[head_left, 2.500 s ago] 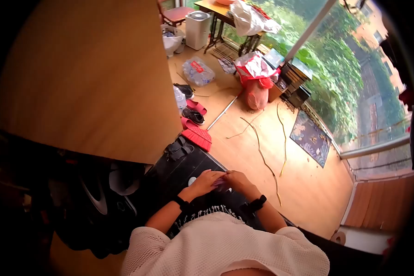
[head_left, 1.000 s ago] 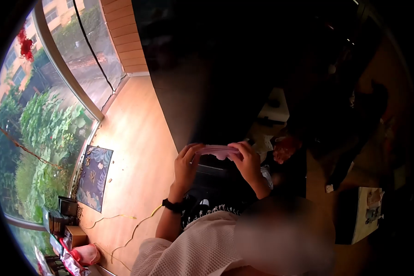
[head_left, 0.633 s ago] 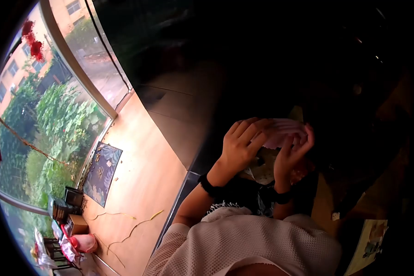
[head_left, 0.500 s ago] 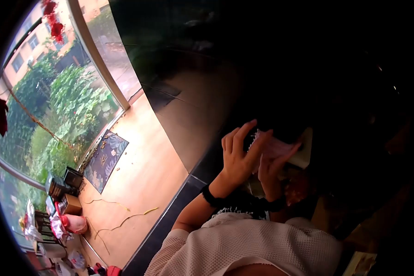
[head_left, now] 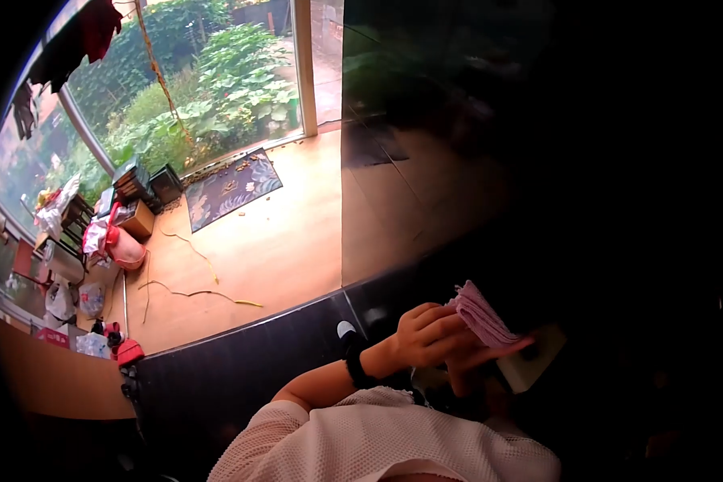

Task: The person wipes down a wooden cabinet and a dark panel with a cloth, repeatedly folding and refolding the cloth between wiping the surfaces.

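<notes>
A pink textured cloth (head_left: pixel 485 315), folded into a thick pad with a frayed edge, is between my two hands. My left hand (head_left: pixel 427 336) is closed on its near left side, fingers curled against the fabric. Beneath the cloth lies my right hand (head_left: pixel 498 352), supporting it, its fingertips stretched to the right; the palm and thumb are mostly hidden by the cloth, my left hand and shadow. Just past my right fingertips stands a pale block-like thing (head_left: pixel 533 363), too dark to name. A black fluffy band (head_left: pixel 355 363) circles my left wrist.
A dark raised ledge (head_left: pixel 241 328) borders the light floor (head_left: pixel 297 233). On the floor lie a patterned mat (head_left: pixel 231 191) and thin stalks (head_left: pixel 193 293). A pink bucket (head_left: pixel 127 247), boxes and bags stand at the left by the windows. Deep shadow covers the right side.
The view has turned, so the room appears shifted right. The cloth, earlier loosely spread between raised fingers, is now a compact folded pad; my left fingers have come down onto it.
</notes>
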Available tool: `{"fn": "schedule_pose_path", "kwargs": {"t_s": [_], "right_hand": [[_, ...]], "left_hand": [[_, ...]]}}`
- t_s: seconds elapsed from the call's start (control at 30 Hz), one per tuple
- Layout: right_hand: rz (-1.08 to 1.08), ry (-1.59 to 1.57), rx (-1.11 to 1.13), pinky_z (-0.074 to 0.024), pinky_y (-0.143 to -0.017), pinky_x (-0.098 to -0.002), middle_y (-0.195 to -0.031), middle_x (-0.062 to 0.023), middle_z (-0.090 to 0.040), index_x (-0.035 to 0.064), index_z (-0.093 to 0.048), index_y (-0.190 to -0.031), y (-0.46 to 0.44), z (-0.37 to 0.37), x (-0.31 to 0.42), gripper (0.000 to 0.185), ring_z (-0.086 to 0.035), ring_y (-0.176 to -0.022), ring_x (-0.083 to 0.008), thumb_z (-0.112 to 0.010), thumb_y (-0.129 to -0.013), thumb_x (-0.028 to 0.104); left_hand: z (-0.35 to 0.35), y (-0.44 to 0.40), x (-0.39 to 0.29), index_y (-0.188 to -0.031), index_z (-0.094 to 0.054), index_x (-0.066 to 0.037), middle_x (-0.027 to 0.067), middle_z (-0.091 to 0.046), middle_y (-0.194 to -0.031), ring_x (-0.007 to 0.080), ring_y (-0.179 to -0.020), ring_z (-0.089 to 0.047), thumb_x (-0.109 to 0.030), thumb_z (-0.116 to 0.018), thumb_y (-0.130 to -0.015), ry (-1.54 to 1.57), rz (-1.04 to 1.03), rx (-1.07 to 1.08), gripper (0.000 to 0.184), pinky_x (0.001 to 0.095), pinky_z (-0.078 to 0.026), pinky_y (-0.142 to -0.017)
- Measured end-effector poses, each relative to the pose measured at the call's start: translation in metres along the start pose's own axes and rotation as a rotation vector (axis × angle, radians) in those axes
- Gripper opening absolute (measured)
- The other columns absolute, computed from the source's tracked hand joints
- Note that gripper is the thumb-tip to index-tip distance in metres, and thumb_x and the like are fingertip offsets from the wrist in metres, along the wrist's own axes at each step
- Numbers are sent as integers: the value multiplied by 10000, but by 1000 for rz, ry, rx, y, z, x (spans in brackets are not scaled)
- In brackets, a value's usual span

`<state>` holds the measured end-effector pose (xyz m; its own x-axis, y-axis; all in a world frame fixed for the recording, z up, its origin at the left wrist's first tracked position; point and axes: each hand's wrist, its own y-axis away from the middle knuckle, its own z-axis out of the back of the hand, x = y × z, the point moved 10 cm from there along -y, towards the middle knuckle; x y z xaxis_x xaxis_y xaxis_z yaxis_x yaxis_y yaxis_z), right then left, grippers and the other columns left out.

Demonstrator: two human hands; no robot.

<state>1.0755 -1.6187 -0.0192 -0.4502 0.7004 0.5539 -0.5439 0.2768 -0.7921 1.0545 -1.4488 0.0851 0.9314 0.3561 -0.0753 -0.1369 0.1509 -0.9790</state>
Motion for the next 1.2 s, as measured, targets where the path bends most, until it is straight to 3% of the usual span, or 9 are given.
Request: {"fn": "schedule_pose_path", "kwargs": {"t_s": [0.1, 0.23, 0.33, 0.6, 0.8, 0.9, 1.0, 1.1, 1.2], "right_hand": [[1, 4, 11, -288, -1028, -466, -1408, -276, -170, 29, 53, -1401, 6, -2, -5, 792, -321, -1266, -377, -531, -876, 130], [4, 22, 24, -301, -1017, -468, -1396, -269, -193, 28, 24, -1396, 10, 5, -12, 766, -335, -1254, -377, -530, -878, 129], [7, 41, 33, -311, -1008, -470, -1387, -263, -210, 27, 2, -1391, 5, 9, -13, 746, -345, -1244, -377, -530, -879, 128], [41, 84, 55, -338, -985, -475, -1363, -248, -256, 25, -56, -1379, -12, 10, -6, 695, -373, -1219, -377, -530, -882, 126], [31, 151, 131, -359, -968, -478, -1345, -237, -290, 24, -99, -1370, 20, 1, -16, 657, -393, -1200, -376, -530, -884, 125], [24, 177, 164, -369, -959, -480, -1336, -231, -307, 23, -121, -1366, 35, -2, -21, 639, -403, -1191, -376, -530, -885, 124], [15, 186, 173, -379, -951, -482, -1326, -225, -324, 22, -143, -1361, 42, -4, -24, 621, -413, -1181, -376, -530, -886, 123], [26, 178, 194, -389, -942, -484, -1317, -220, -341, 22, -165, -1357, 45, -7, -20, 603, -424, -1172, -376, -529, -887, 123], [46, 164, 205, -399, -934, -486, -1308, -214, -358, 21, -186, -1352, 44, -13, -16, 586, -434, -1162, -376, -529, -889, 122]], "left_hand": [[-8, 28, -14, -889, -665, -30, 135, -577, -1078, 274, -927, -608, -249, -524, -869, -1, -6, 104, 261, 392, -523, -801], [-55, 94, -4, -1379, -325, -12, 181, -347, -1412, 291, -1337, -298, -473, -435, -907, -52, 91, 549, 668, 471, -106, -1117], [-62, 84, 1, -1343, -351, 18, 220, -404, -1346, 345, -1318, -305, -569, -436, -879, -30, 233, 617, 753, 516, -66, -1101], [-34, -68, -22, -1402, -211, 63, 255, -225, -1456, 356, -1377, -190, -665, -360, -847, 59, 186, 341, 927, 496, -116, -1102], [-55, 29, -4, -1305, -373, 39, 243, -381, -1356, 386, -1287, -327, -599, -514, -825, 107, 78, 505, 811, 481, -183, -1094], [-61, 85, -3, -1278, -401, 10, 232, -402, -1340, 369, -1277, -352, -472, -569, -849, 151, 259, 621, 667, 453, -216, -1094], [-66, 150, 5, -1287, -404, -25, 202, -401, -1360, 329, -1282, -365, -382, -543, -888, 153, 334, 776, 554, 453, -215, -1098], [-61, 164, 23, -1295, -427, -102, 130, -412, -1379, 261, -1286, -384, -202, -464, -932, 179, 155, 866, 378, 449, -221, -1096], [-57, 152, 25, -1293, -447, -101, 132, -427, -1373, 250, -1290, -381, -225, -481, -928, 191, 109, 838, 387, 435, -191, -1104]]}}
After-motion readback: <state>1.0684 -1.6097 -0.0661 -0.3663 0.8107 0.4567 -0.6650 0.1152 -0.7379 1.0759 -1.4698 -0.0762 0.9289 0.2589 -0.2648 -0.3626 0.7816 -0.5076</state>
